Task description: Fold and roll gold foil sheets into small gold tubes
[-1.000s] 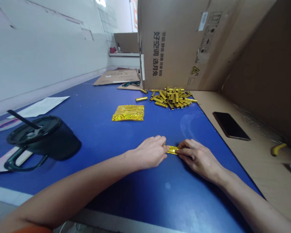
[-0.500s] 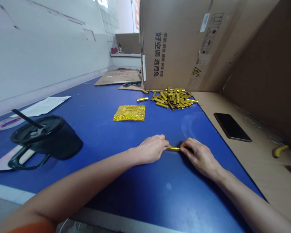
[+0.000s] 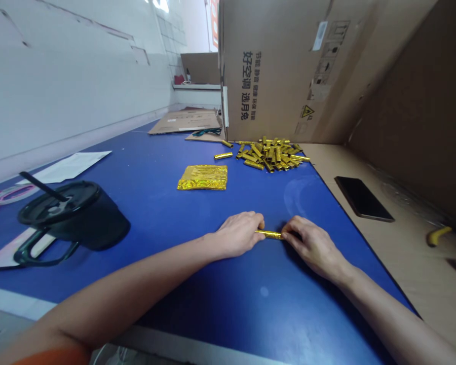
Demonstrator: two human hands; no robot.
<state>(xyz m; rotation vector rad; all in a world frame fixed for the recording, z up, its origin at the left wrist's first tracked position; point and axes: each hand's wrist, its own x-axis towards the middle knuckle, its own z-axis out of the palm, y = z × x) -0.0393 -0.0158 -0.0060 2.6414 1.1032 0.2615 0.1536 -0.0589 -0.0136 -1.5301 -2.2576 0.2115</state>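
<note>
A slim gold foil roll point(image 3: 270, 234) lies crosswise between my two hands, just over the blue table point(image 3: 228, 299). My left hand point(image 3: 243, 233) pinches its left end with the fingertips. At the other end, my right hand point(image 3: 310, 244) has thumb and fingers closed on it. Beyond my hands is a flat stack of gold foil sheets point(image 3: 202, 177). Farther back sits a pile of gold foil rolls point(image 3: 273, 154), with a loose gold roll point(image 3: 223, 155) to its left.
A dark lidded mug point(image 3: 76, 215) with a straw stands at left, near white paper point(image 3: 66, 167) and a pink-edged ring point(image 3: 13, 193). A large cardboard box point(image 3: 281, 76) rises behind the pile. On cardboard at right lies a phone point(image 3: 364, 198).
My left fingers have shifted slightly along the roll, and a little more of its gold length shows. My right hand has stayed almost in place.
</note>
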